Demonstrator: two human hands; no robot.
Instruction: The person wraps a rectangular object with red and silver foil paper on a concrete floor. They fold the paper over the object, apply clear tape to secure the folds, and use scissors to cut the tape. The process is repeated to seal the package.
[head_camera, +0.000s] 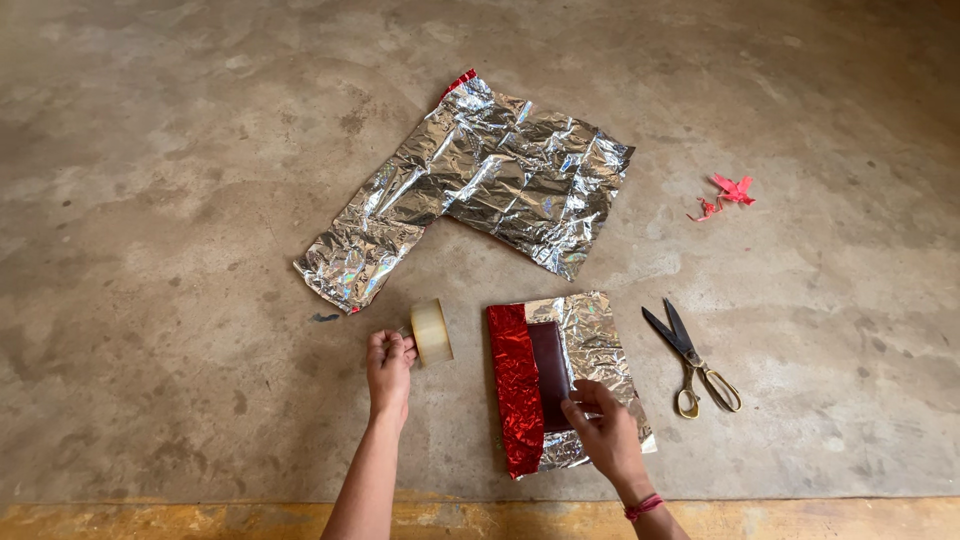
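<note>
My left hand (388, 362) grips a roll of clear tape (431, 332), held upright just above the concrete floor. My right hand (603, 430) presses its fingers onto a partly wrapped flat package (590, 345). Silver foil covers the package's right side, a red foil flap (516, 385) is folded over its left side, and a dark maroon rectangle (548, 365) shows between them. The tape roll is a short way left of the package's top left corner.
A large crumpled sheet of silver foil (480, 185) lies farther away on the floor. Scissors (690, 358) with gold handles rest to the right of the package. Small red scraps (728, 195) lie at the far right. A yellow-brown strip (200, 520) runs along the near edge.
</note>
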